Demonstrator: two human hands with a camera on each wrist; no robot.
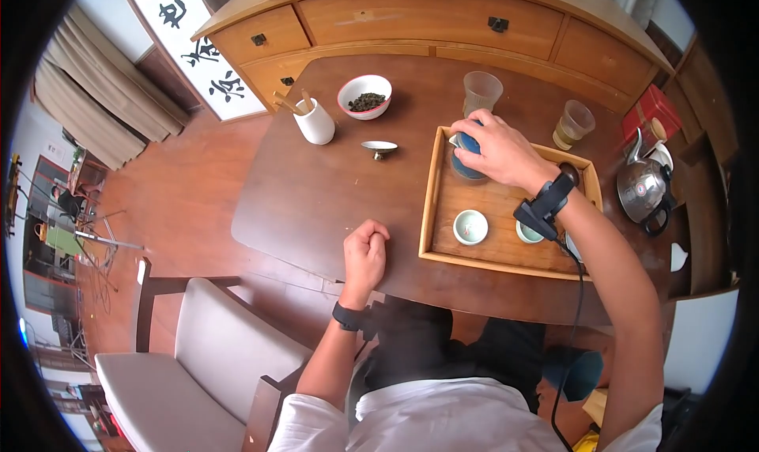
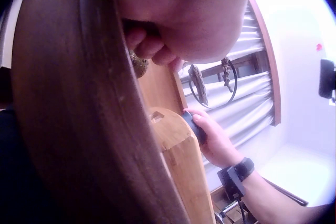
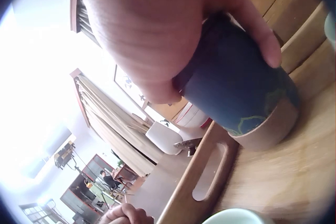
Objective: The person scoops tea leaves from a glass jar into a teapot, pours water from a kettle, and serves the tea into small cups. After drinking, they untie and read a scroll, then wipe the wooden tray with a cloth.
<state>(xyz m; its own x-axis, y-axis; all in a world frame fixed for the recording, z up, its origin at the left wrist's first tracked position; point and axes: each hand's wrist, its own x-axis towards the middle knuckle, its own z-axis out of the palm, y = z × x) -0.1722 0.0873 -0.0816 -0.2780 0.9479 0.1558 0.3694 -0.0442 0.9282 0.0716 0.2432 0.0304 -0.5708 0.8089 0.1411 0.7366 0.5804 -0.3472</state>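
Note:
My right hand (image 1: 506,150) grips a dark blue ceramic pot (image 1: 466,166) from above, at the far left corner of the wooden tray (image 1: 428,215). In the right wrist view, thumb and fingers lie on opposite sides of the pot (image 3: 236,87), which has a tan base close over the tray's wood. Two pale green teacups, one nearer (image 1: 470,227) and one partly behind my wrist (image 1: 528,231), sit in the tray's front half. My left hand (image 1: 365,250) rests at the table's front edge, fingers loosely curled, holding nothing.
Left of the tray are a red-rimmed bowl (image 1: 364,98) of dark tea leaves, a white holder (image 1: 316,124) with wooden tools, and a small strainer (image 1: 379,147). Behind and right stand two glasses (image 1: 482,92) (image 1: 573,125) and a steel kettle (image 1: 642,185). A chair (image 1: 217,333) is at left.

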